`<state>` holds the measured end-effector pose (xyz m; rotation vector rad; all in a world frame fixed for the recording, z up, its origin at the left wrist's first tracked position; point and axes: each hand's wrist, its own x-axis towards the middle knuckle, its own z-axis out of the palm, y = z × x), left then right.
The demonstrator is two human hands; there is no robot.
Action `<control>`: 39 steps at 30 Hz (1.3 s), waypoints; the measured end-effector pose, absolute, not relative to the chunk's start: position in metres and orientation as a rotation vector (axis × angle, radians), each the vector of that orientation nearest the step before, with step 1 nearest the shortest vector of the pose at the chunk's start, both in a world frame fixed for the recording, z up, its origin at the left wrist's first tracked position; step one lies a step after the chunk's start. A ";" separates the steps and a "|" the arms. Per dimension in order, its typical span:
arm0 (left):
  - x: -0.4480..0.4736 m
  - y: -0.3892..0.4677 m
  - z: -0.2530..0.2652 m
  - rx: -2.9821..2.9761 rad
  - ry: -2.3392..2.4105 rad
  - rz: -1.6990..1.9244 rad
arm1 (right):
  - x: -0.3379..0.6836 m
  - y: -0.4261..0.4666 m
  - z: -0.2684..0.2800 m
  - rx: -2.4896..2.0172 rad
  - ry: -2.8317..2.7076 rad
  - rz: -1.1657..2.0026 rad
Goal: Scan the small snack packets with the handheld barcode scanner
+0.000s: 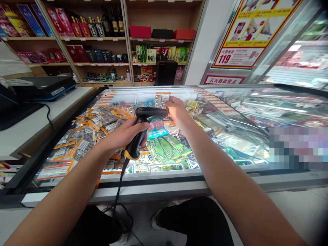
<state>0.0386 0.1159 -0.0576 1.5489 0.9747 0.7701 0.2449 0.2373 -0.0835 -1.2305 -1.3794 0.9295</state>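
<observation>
My left hand [135, 131] is wrapped round the handle of a black barcode scanner [151, 112] with a yellow-tipped base. Its cable hangs down toward the floor. Just beyond the scanner's head, my right hand [174, 108] pinches a small silvery packet [161, 101] with an orange top edge. Both hands are over the glass top of a chest freezer. On the left of the glass lies a heap of similar orange-edged packets [102, 119]. Below the scanner, green ice-cream packs [167, 148] and a round tub [171, 128] show inside the freezer.
A white counter [17, 136] with a black device [46, 87] stands at the left. Shelves [94, 37] of bottles, boxes and bags line the back. The freezer's front rim [159, 188] runs before my legs. A red and yellow poster [235, 61] hangs at the right.
</observation>
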 end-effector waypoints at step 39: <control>0.030 0.124 -0.046 1.376 0.978 1.138 | 0.268 0.230 -0.083 -1.938 -1.786 -0.190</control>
